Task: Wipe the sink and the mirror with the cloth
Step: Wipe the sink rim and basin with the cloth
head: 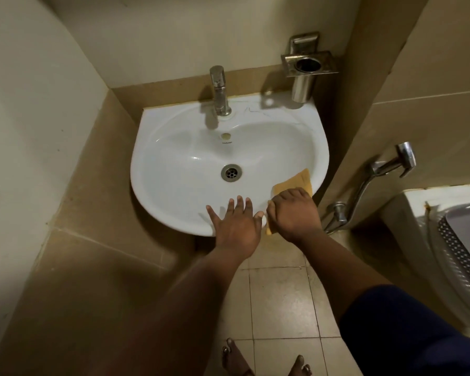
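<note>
Two hands, right hand (293,213) cloth (296,181), sink (158,191) edge

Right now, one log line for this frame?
step: wiping sink | right hand: pressing orange cloth on white ceramic sink front-right rim | left hand: open, flat on front rim | mirror: not visible

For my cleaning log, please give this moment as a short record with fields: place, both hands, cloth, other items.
place: white sink in a tiled corner
left hand: flat on the front rim, fingers spread, empty
right hand: pressing the orange cloth on the front right rim
other items: tap, drain, steel holder
mirror: not in view
</note>
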